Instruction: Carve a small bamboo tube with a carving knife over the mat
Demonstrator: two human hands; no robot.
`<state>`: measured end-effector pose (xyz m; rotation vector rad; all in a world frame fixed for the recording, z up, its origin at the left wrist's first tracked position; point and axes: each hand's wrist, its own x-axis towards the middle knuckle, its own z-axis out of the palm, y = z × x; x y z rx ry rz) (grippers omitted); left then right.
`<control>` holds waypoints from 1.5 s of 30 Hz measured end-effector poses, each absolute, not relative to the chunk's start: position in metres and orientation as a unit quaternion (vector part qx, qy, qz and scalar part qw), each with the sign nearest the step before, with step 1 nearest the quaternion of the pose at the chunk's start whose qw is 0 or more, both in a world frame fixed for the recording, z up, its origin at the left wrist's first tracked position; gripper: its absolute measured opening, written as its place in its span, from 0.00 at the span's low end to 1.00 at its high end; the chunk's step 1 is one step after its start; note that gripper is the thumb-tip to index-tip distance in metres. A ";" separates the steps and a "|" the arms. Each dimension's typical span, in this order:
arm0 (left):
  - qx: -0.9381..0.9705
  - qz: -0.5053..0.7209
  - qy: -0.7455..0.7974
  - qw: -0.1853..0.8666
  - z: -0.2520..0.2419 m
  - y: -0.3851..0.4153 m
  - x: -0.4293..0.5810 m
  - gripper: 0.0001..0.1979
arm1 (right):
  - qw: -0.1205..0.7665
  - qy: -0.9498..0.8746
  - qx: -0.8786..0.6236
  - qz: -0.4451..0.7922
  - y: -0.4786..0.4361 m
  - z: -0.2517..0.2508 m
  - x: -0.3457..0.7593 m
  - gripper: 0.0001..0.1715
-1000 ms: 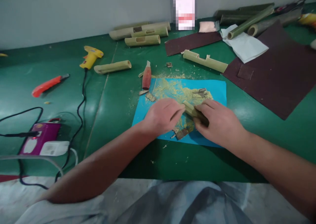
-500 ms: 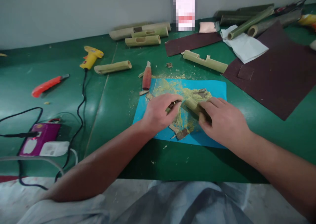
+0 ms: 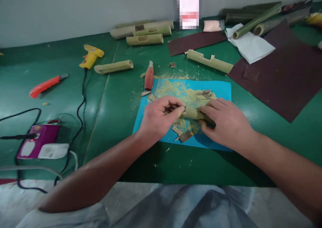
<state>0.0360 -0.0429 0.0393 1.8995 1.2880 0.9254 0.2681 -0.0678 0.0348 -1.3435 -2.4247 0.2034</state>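
Note:
My right hand (image 3: pixel 225 120) is closed round a short bamboo tube (image 3: pixel 195 113), which lies roughly level just above a blue sheet (image 3: pixel 220 87). At the tube's left end, my left hand (image 3: pixel 162 115) pinches a small dark piece, mostly hidden by the fingers; its thumb and fingertips meet the tube's rim. Yellowish bamboo dust (image 3: pixel 173 89) covers much of the sheet. Dark scraps (image 3: pixel 186 136) lie below the tube, and another scrap (image 3: pixel 205 94) sits beyond it. A red-handled knife (image 3: pixel 149 78) rests at the sheet's upper left corner.
Cut bamboo pieces lie around: one (image 3: pixel 114 67) at left, a notched one (image 3: pixel 210 62) at right, several (image 3: pixel 144 39) by the wall. Dark brown sheets (image 3: pixel 281 87) spread at right. A yellow glue gun (image 3: pixel 92 56), orange cutter (image 3: pixel 46 86) and purple box (image 3: pixel 41 140) with cables occupy the left.
The bamboo tube has turned from slanting to nearly level, and its left end now meets my left fingertips. My left hand has shifted slightly, its pinch closing at the rim.

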 end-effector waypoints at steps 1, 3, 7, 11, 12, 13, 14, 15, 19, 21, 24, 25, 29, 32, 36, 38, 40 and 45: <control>0.725 0.353 0.494 0.324 0.039 -0.042 0.035 0.04 | 0.179 -0.858 -0.476 0.071 -0.068 0.035 0.268 0.10; 0.729 0.351 0.494 0.319 0.036 -0.040 0.034 0.04 | 0.172 -0.858 -0.480 0.060 -0.067 0.035 0.268 0.10; 0.721 0.343 0.488 0.352 0.034 -0.039 0.035 0.04 | 0.150 -0.856 -0.494 0.028 -0.068 0.037 0.268 0.11; 0.702 0.354 0.478 0.392 0.034 -0.043 0.040 0.02 | 0.152 -0.853 -0.498 0.044 -0.068 0.037 0.266 0.11; 0.700 0.357 0.475 0.396 0.034 -0.044 0.041 0.02 | 0.155 -0.853 -0.497 0.050 -0.068 0.036 0.265 0.12; 0.700 0.359 0.471 0.398 0.033 -0.044 0.042 0.02 | 0.157 -0.853 -0.495 0.057 -0.068 0.035 0.264 0.11; 0.701 0.359 0.469 0.399 0.032 -0.044 0.042 0.02 | 0.158 -0.853 -0.493 0.063 -0.067 0.034 0.264 0.11; 0.704 0.357 0.468 0.398 0.031 -0.044 0.042 0.02 | 0.160 -0.854 -0.491 0.070 -0.066 0.033 0.264 0.11; 0.731 0.336 0.467 0.367 0.028 -0.041 0.040 0.03 | 0.175 -0.850 -0.489 0.089 -0.063 0.030 0.264 0.11; 0.745 0.333 0.466 0.343 0.028 -0.040 0.039 0.04 | 0.184 -0.846 -0.491 0.095 -0.062 0.030 0.265 0.10; 0.751 0.334 0.466 0.326 0.030 -0.039 0.038 0.04 | 0.188 -0.843 -0.494 0.100 -0.061 0.030 0.266 0.10; 0.752 0.333 0.468 0.324 0.031 -0.040 0.038 0.04 | 0.187 -0.843 -0.494 0.102 -0.060 0.030 0.266 0.10; 0.769 0.301 0.469 0.315 0.038 -0.041 0.034 0.05 | 0.176 -0.841 -0.498 0.119 -0.059 0.029 0.266 0.10; 0.790 0.288 0.444 0.310 0.041 -0.041 0.032 0.05 | 0.179 -0.838 -0.499 0.129 -0.059 0.029 0.266 0.10; 0.811 0.291 0.420 0.284 0.039 -0.039 0.031 0.05 | 0.180 -0.838 -0.499 0.129 -0.058 0.030 0.266 0.10; 0.819 0.294 0.413 0.269 0.038 -0.039 0.031 0.05 | 0.184 -0.840 -0.493 0.132 -0.058 0.030 0.267 0.10; 0.823 0.303 0.405 0.257 0.037 -0.039 0.030 0.05 | 0.192 -0.843 -0.484 0.137 -0.058 0.030 0.268 0.10; 0.843 0.303 0.371 0.245 0.036 -0.039 0.027 0.04 | 0.210 -0.844 -0.473 0.140 -0.057 0.029 0.269 0.11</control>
